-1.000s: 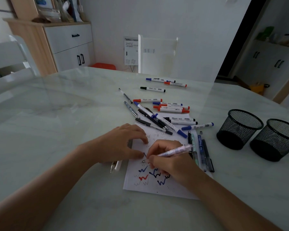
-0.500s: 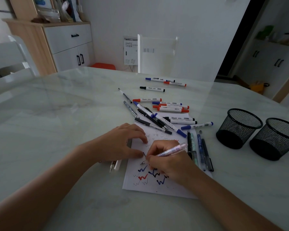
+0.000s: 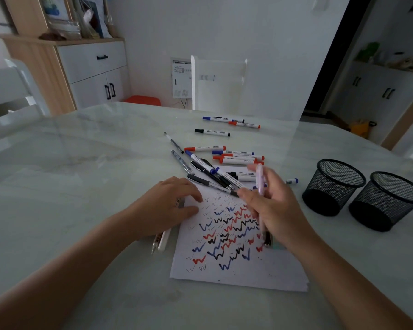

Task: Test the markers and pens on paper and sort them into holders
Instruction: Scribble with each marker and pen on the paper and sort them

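A white paper sheet (image 3: 234,265) covered in red, blue and black squiggles lies on the table in front of me. My right hand (image 3: 272,210) is lifted above the sheet's right side and holds a pale lilac pen (image 3: 260,179), blurred and nearly upright. My left hand (image 3: 169,203) rests on the sheet's upper left corner, fingers spread. Several markers and pens (image 3: 224,160) lie in a loose pile beyond the paper. Two black mesh holders (image 3: 333,186) (image 3: 386,201) stand side by side at the right; both look empty.
A pale pen (image 3: 161,241) lies under my left wrist beside the paper. Three more markers (image 3: 231,122) lie farther back. The marble table (image 3: 81,177) has a white chair (image 3: 218,84) behind it and another (image 3: 7,91) at the left.
My right hand has lifted the lilac pen off the paper and swung it upright, moving right. My left hand stays on the sheet. More of the scribbled sheet now shows.
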